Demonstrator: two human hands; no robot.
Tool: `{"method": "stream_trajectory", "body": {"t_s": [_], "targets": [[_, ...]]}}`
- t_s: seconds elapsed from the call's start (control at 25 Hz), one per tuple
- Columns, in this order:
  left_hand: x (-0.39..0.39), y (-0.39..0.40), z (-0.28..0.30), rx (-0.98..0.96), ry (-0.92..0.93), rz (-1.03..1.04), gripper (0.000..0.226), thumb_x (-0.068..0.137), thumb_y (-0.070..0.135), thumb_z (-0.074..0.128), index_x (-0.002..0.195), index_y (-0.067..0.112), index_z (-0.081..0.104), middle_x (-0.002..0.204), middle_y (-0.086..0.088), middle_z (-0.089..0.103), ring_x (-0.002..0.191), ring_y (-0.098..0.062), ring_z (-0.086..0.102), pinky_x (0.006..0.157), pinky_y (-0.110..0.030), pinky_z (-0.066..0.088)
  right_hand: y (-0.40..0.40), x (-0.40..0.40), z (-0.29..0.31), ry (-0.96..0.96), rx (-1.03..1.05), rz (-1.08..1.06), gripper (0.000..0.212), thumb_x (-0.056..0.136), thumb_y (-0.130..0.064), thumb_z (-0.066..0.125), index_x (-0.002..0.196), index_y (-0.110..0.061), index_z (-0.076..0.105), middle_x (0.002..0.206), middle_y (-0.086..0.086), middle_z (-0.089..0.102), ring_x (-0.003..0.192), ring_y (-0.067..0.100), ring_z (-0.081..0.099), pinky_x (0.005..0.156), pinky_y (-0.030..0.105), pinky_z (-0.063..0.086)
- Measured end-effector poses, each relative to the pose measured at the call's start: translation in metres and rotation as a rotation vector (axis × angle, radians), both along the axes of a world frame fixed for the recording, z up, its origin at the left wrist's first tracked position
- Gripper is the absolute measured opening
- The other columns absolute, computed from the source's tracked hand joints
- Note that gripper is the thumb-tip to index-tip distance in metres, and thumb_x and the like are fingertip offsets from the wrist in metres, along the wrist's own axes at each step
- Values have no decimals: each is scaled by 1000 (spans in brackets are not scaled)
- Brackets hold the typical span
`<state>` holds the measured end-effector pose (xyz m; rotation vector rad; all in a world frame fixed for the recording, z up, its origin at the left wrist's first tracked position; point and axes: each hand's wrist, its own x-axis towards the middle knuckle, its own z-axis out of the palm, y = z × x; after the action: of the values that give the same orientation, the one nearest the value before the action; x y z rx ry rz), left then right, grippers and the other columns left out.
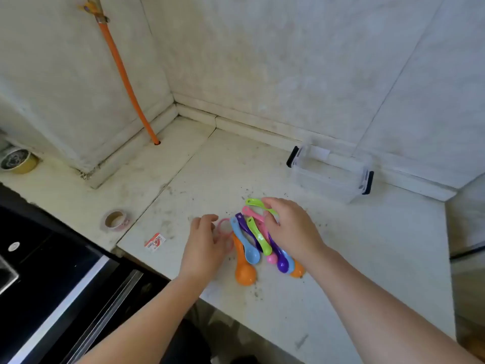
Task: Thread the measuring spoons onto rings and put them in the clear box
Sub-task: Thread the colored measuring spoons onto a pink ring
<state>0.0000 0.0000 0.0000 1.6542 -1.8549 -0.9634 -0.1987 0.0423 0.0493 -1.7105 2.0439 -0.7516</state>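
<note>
A black stovetop (39, 271) is filling the far left, well left of the spoon pile, and a round tin (17, 160) is sitting on the white stone counter (341, 258) behind it. One orange hose (123, 74) is running down the wall and entering a hole in the counter, well behind and left of the pile. One roll of tape (115, 220) and one small red-and-white packet (155, 242) are lying left of the pile, apart from it. The left hand (204, 248) is resting just left of the pile with its fingers loosely curled over a thin pink ring (223, 227); whether it is pinching the ring cannot be told. The spoon pile (259, 245) is made of smooth, glossy plastic measuring spoons with round bowls and flat handles: two green, two purple, two blue, two orange and at least one pink are showing, overlapping each other. The right hand (291, 227) is lying over the pile's right side, covering several handles, its fingers bent around the far green spoon (258, 204). One clear box (330, 174) with two black latches is standing open behind and right of the pile, near the wall. Dark specks are scattering the counter around the pile.
</note>
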Motion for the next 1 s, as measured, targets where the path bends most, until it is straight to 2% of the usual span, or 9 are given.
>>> {"method": "stream_trajectory", "body": {"t_s": [0.12,0.24,0.36,0.44,0.56,0.68,0.76,0.84,1.0], "targets": [[1,-10,-10,-94,-35,-5,27,90,23,63,116,29,56,110,8,47,77,1,58,61,-12,40,2,1,-11,-1,-36,77,40,94,-42,40,122,-27,64,105,-3,71,97,18,64,81,38,55],[5,-33,-16,-148,-100,-61,19,90,20,65,105,32,61,101,10,55,74,1,58,59,-12,36,-4,1,-22,74,-66,139,47,93,-48,33,107,-18,66,95,0,72,88,23,65,74,43,56],[6,-53,-14,-143,-197,-148,18,88,19,67,91,36,63,92,17,64,71,2,56,57,-12,35,-15,0,-31,168,-85,187,33,98,-39,45,113,-22,68,104,1,74,96,25,66,80,43,56],[5,-59,-15,-162,-241,-196,20,88,20,68,85,38,61,87,18,64,71,2,55,57,-15,35,-21,5,-29,210,-126,209,32,98,-38,48,122,-27,66,111,-1,73,102,25,65,83,43,54],[2,-65,-17,-230,-276,-238,21,88,19,68,77,35,60,80,15,64,66,0,55,56,-18,38,-22,12,-31,276,-191,221,33,97,-37,48,125,-30,65,110,-3,73,101,23,64,83,41,54],[2,-68,-15,-207,-302,-245,14,91,19,66,81,28,60,81,8,64,65,-8,57,57,-23,42,-20,19,-28,291,-243,245,33,96,-37,47,123,-30,66,111,-4,73,104,23,64,85,41,54],[3,-70,-17,-254,-372,-233,7,93,17,60,91,24,62,91,3,65,76,-14,56,63,-26,40,-12,21,-29,306,-254,233,31,96,-38,48,119,-30,67,110,-4,73,103,23,65,83,41,54],[1,-70,-16,-279,-431,-226,11,96,16,53,101,18,63,101,-2,64,85,-18,54,69,-27,39,-6,18,-33,303,-295,189,29,96,-39,48,115,-31,68,106,-5,72,100,21,63,80,39,54],[-5,-69,-19,-371,-536,-265,11,99,18,50,107,16,57,111,-7,56,93,-29,59,79,-39,50,-7,11,-46,305,-359,107,26,97,-40,50,109,-28,69,96,-6,68,93,18,59,74,36,52]]}}
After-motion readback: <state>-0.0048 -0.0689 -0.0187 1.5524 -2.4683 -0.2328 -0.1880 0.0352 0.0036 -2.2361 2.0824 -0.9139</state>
